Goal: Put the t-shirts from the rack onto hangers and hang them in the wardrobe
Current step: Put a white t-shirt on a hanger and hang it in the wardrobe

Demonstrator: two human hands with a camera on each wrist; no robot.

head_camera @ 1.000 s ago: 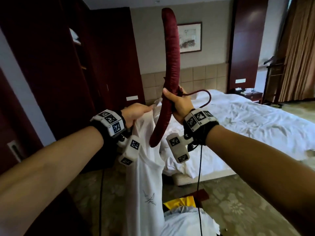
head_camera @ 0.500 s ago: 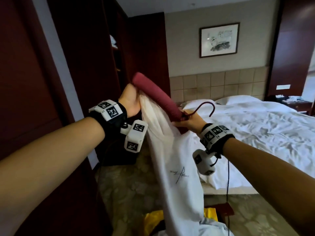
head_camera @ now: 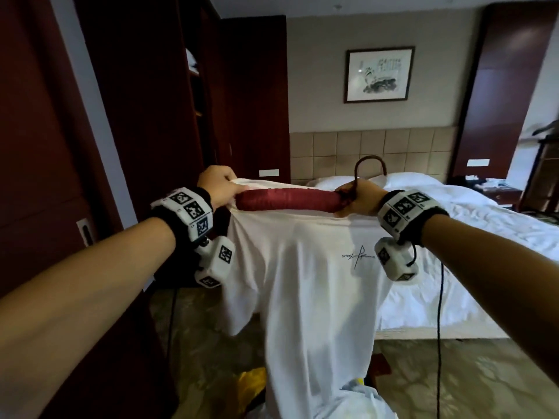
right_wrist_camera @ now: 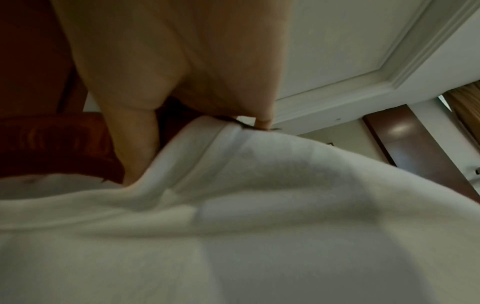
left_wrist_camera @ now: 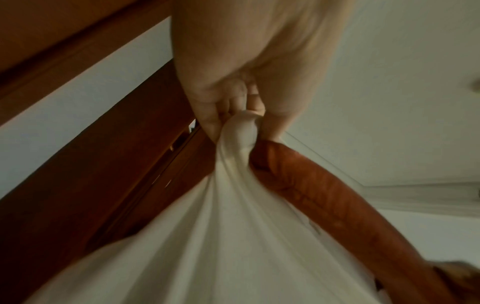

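Observation:
A white t-shirt (head_camera: 314,285) with a small dark signature print hangs in front of me. A padded dark red hanger (head_camera: 287,199) lies level across its neck opening, its metal hook (head_camera: 370,164) pointing up. My left hand (head_camera: 219,186) pinches a bunch of the shirt's fabric (left_wrist_camera: 239,131) at the hanger's left end (left_wrist_camera: 293,172). At the middle of the hanger, by the hook, my right hand (head_camera: 358,198) grips it; the right half is under the white shirt (right_wrist_camera: 259,205).
A dark red wardrobe (head_camera: 169,95) with an open shelf section stands to the left. A bed (head_camera: 472,225) with white sheets is ahead on the right. Yellow and white clothes (head_camera: 251,385) lie low near my feet. A cable (head_camera: 438,328) dangles from my right wrist.
The hanger has swung from upright to level, and one end has gone into the shirt's neck. My view has turned left toward the wardrobe. The shirt now hangs spread out.

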